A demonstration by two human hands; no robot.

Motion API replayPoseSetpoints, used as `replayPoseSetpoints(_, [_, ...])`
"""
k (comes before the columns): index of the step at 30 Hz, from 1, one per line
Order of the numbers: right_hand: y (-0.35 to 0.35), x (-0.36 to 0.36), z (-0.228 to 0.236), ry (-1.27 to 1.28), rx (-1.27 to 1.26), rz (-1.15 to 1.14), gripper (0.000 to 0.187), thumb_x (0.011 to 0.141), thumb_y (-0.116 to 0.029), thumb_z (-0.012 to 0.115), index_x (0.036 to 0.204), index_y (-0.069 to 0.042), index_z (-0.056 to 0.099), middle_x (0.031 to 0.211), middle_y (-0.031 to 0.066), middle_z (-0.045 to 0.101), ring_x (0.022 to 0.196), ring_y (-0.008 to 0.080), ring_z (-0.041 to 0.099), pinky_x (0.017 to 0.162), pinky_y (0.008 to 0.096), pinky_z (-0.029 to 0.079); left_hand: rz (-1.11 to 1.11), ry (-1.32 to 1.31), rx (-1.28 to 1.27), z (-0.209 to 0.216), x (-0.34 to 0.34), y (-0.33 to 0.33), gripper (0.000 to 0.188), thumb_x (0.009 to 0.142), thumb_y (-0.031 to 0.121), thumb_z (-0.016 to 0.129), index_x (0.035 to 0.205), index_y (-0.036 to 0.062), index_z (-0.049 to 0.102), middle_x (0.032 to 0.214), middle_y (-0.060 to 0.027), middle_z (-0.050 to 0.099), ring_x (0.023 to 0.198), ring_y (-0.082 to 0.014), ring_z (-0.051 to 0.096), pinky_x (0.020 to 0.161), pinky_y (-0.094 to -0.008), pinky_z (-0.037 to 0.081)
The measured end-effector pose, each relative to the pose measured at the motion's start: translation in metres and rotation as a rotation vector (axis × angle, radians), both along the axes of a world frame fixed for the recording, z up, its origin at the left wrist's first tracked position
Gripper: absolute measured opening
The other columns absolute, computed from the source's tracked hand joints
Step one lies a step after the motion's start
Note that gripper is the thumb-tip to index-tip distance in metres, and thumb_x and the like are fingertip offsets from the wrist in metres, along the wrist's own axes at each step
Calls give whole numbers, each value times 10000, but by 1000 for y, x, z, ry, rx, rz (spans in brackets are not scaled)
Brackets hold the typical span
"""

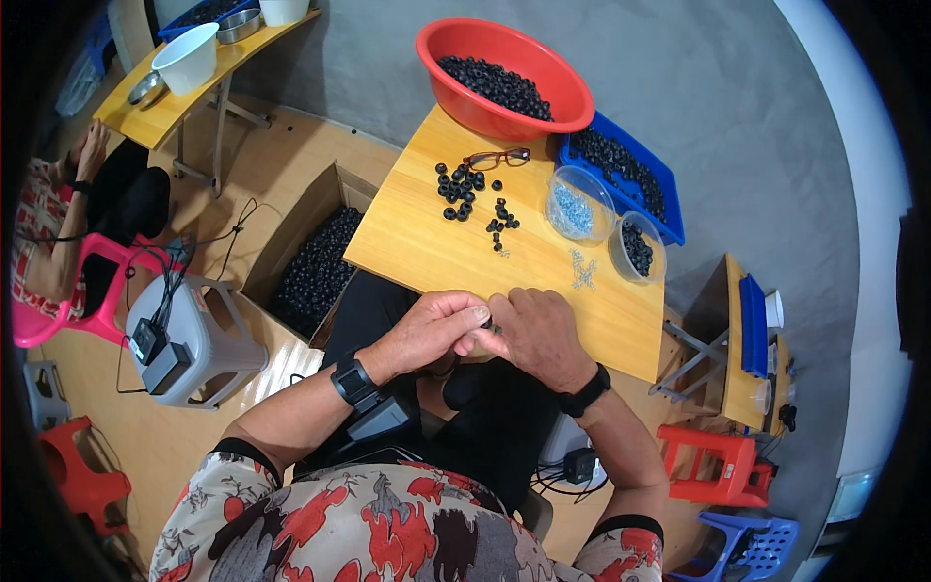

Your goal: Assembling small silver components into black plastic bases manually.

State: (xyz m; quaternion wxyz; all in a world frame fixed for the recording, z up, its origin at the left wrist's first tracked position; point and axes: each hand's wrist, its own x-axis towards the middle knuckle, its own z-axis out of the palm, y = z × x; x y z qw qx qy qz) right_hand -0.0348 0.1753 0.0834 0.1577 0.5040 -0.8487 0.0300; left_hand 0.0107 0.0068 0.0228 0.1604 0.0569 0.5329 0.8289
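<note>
By the counter's near edge (388, 268), the left hand (436, 330) and right hand (538, 332) pinch a small dark piece (488, 326). Fingers (473, 316) hide most of it.

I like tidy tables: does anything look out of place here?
The glasses lie on the table near loose black pieces, an odd spot for them. Dark specks on the floor by the wall may be strays; too small to tell.

Red basin (560, 82), blue tray (670, 184), black pieces (461, 182), honey-yellow tabletop (417, 238), cream shirt (393, 529) patterned red and grey
</note>
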Motion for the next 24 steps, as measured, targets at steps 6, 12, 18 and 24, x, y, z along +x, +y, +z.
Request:
replayPoseSetpoints(6, [-5,3,17,-18,81,-108,431,723,-514,642,779,-97,546,628,46,473,578,204,545,519,323,410,-20,-52,73,-2,1,-1,265,958,241,474,930,6,593,705,29,537,609,-27,463,566,-172,416])
replayPoseSetpoints(12, [-4,0,6,-61,-24,-32,438,701,-512,663,766,-92,558,630,41,497,584,200,563,517,325,420,-35,-43,38,-4,-1,-3,248,949,242,487,915,21,593,729,-5,584,617,-50,533,594,-182,468])
replayPoseSetpoints(18, [2,-3,1,-59,-98,33,365,673,-410,713,730,-96,537,623,37,491,567,202,556,505,320,420,-156,-147,151,-8,-4,-9,282,952,285,490,912,26,594,763,-47,619,654,-88,598,607,-199,509])
replayPoseSetpoints(24, [10,-3,1,-99,-145,27,375,645,-381,736,651,-101,485,603,37,471,542,204,541,488,322,412,-240,-167,176,1,2,-4,286,953,283,487,920,17,587,759,-64,617,662,-102,613,617,-217,538])
